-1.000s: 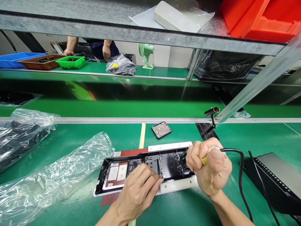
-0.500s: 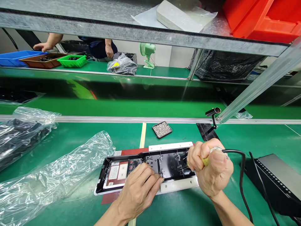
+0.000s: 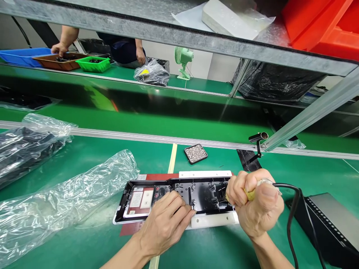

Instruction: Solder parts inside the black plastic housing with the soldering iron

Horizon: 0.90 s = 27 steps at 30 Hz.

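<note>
A long black plastic housing (image 3: 206, 192), open side up, lies on a white and dark red fixture (image 3: 215, 220). My left hand (image 3: 169, 222) rests over its near middle edge, fingers bent and close together, gripping the rim; the fingertips are partly hidden. My right hand (image 3: 255, 201) is wrapped in a fist around a corded tool with a yellow handle (image 3: 249, 195), thumb on top, at the housing's right end. The tool's tip is hidden by the fist. Beyond the housing sits a small black tray (image 3: 195, 154) of tiny silvery metal pieces.
A clear plastic bag (image 3: 84, 190) lies left, with bagged black parts (image 3: 30, 149) behind it. To the right are a black metal box (image 3: 331, 224), a black cable (image 3: 293, 216) and a small clamp-mounted tube (image 3: 258, 137). A shelf (image 3: 168, 35) hangs overhead. Across, another person's hand (image 3: 60, 48) reaches into a brown bin.
The view has tilted and shifted slightly. Both my hands keep nearly the same place on the housing and tool. The other person's hand has moved into the brown bin.
</note>
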Available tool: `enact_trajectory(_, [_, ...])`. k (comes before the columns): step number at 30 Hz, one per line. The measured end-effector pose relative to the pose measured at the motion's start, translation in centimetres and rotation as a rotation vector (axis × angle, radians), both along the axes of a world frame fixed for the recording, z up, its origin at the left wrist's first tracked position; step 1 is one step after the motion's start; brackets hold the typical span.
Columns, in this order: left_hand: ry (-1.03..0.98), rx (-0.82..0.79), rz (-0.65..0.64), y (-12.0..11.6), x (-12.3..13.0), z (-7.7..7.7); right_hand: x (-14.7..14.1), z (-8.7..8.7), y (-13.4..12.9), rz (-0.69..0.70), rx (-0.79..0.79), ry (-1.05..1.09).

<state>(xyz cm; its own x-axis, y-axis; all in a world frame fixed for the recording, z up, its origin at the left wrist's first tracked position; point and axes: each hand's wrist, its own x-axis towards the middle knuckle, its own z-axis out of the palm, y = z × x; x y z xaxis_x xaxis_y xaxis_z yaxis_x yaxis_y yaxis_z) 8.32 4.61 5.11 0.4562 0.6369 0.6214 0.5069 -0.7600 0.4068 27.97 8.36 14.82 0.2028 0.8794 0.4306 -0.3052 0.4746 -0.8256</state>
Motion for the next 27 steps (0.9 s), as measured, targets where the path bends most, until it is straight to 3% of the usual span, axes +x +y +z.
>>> enact_trajectory(27, [0.017,0.016,0.03,0.02,0.2,0.07,-0.15,0.27,-0.01,-0.034,0.0,-0.022])
